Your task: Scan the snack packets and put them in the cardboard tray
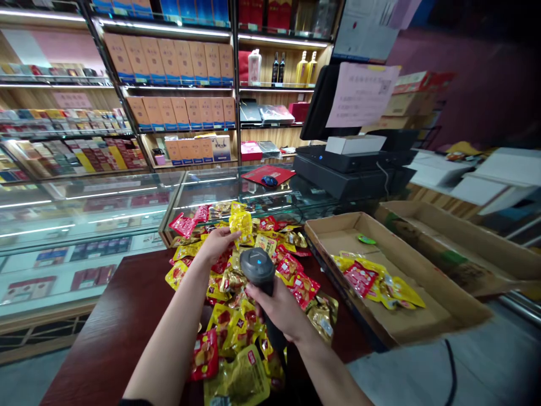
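In my right hand (281, 307) is a dark grey barcode scanner (258, 266), its handle gripped and its head pointing away from me over the pile. A yellow snack packet (241, 223) is pinched between the thumb and fingers of my left hand (220, 245), raised at the far side of the heap. Below and around both hands spreads a heap of red, yellow and gold snack packets (236, 330) on the dark red-brown tabletop (110, 316). My right hand and the scanner hide part of the heap.
To the right stands an open cardboard tray (439, 321) holding several packets, with a second cardboard box (502, 248) behind it. A glass display counter (105, 208) runs along the left and back. A mouse (269, 180) and a monitor (320, 101) are beyond the heap.
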Action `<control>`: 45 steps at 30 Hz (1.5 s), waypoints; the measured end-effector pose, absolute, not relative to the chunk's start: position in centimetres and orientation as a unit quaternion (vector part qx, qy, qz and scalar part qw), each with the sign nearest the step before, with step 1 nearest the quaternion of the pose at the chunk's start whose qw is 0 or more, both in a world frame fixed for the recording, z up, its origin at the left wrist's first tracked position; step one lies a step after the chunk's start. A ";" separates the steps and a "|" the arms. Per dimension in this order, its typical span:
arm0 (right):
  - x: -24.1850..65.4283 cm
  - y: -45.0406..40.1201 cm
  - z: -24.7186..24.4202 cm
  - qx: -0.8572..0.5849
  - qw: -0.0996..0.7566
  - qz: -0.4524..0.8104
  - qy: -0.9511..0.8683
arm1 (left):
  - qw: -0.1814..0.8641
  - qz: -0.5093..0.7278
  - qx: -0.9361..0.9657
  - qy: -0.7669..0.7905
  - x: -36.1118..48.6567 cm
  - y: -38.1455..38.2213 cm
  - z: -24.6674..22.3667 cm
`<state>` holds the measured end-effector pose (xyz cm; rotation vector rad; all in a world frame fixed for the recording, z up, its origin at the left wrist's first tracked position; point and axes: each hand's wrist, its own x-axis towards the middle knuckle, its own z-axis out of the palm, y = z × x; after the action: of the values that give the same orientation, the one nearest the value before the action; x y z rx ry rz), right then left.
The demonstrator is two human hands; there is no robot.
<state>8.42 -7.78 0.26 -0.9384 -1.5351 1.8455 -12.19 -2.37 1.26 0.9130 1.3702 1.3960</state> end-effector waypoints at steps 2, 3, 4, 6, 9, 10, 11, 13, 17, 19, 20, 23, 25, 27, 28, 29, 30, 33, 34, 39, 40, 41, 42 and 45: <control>8.2 -7.9 0.3 -0.347 0.276 0.685 -0.578 | 0.484 0.573 0.359 0.555 -12.5 -2.1 1.5; 8.1 -8.0 0.3 -0.347 0.275 0.683 -0.581 | 0.496 0.576 0.350 0.547 -12.7 -2.1 1.7; 8.1 -8.0 0.4 -0.348 0.273 0.682 -0.583 | 0.510 0.579 0.341 0.537 -12.8 -2.0 1.8; 7.9 -8.1 0.4 -0.352 0.269 0.678 -0.586 | 0.533 0.584 0.324 0.519 -13.1 -1.9 1.9; 7.9 -8.2 0.1 -0.352 0.269 0.668 -0.598 | 0.540 0.587 0.316 0.515 -13.3 -1.7 2.0; 7.9 -8.2 0.1 -0.352 0.270 0.664 -0.601 | 0.539 0.587 0.316 0.515 -13.3 -1.7 2.1; 7.9 -8.2 0.0 -0.352 0.271 0.663 -0.603 | 0.539 0.586 0.316 0.516 -13.3 -1.6 2.1; 7.9 -8.3 0.1 -0.354 0.275 0.661 -0.601 | 0.539 0.585 0.318 0.516 -13.4 -1.6 2.1; 7.8 -8.5 0.5 -0.358 0.288 0.659 -0.596 | 0.540 0.580 0.320 0.519 -13.5 -1.5 2.0; 7.8 -8.5 0.6 -0.357 0.288 0.662 -0.593 | 0.541 0.579 0.321 0.519 -13.6 -1.4 1.8; 7.7 -8.5 0.6 -0.356 0.287 0.664 -0.592 | 0.542 0.578 0.321 0.518 -13.6 -1.4 1.7; 7.7 -8.4 0.6 -0.354 0.285 0.666 -0.591 | 0.545 0.580 0.319 0.515 -13.7 -1.4 1.5; 7.7 -8.4 0.6 -0.355 0.283 0.666 -0.592 | 0.546 0.583 0.315 0.513 -13.6 -1.5 1.5; 7.7 -8.4 0.7 -0.356 0.280 0.666 -0.593 | 0.548 0.585 0.312 0.510 -13.6 -1.5 1.6; 7.7 -8.4 0.7 -0.357 0.279 0.666 -0.593 | 0.549 0.585 0.312 0.509 -13.6 -1.6 1.7; 7.8 -8.4 0.7 -0.357 0.280 0.666 -0.592 | 0.550 0.584 0.313 0.509 -13.5 -1.6 1.7; 7.8 -8.4 0.7 -0.357 0.280 0.666 -0.592 | 0.550 0.584 0.314 0.508 -13.5 -1.6 1.8; 7.8 -8.5 0.7 -0.358 0.288 0.670 -0.583 | 0.549 0.581 0.320 0.509 -13.4 -1.6 1.8; 7.8 -8.5 0.8 -0.358 0.292 0.672 -0.580 | 0.548 0.580 0.321 0.510 -13.4 -1.6 1.8; 8.0 -8.5 0.9 -0.348 0.309 0.681 -0.565 | 0.546 0.570 0.337 0.513 -13.5 -1.5 1.3; 8.0 -8.5 0.9 -0.348 0.311 0.681 -0.564 | 0.541 0.568 0.346 0.514 -13.6 -1.5 1.2; 8.0 -8.5 0.9 -0.349 0.313 0.679 -0.564 | 0.534 0.568 0.357 0.514 -13.7 -1.4 1.0; 8.0 -8.5 0.8 -0.351 0.314 0.677 -0.565 | 0.526 0.569 0.367 0.514 -13.8 -1.4 0.9; 7.9 -8.6 0.7 -0.352 0.315 0.675 -0.566 | 0.509 0.572 0.386 0.514 -13.9 -1.3 0.8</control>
<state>7.94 -8.61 0.67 -0.9272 -1.4923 1.7798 -13.89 -1.30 0.79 0.9307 1.2381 1.3787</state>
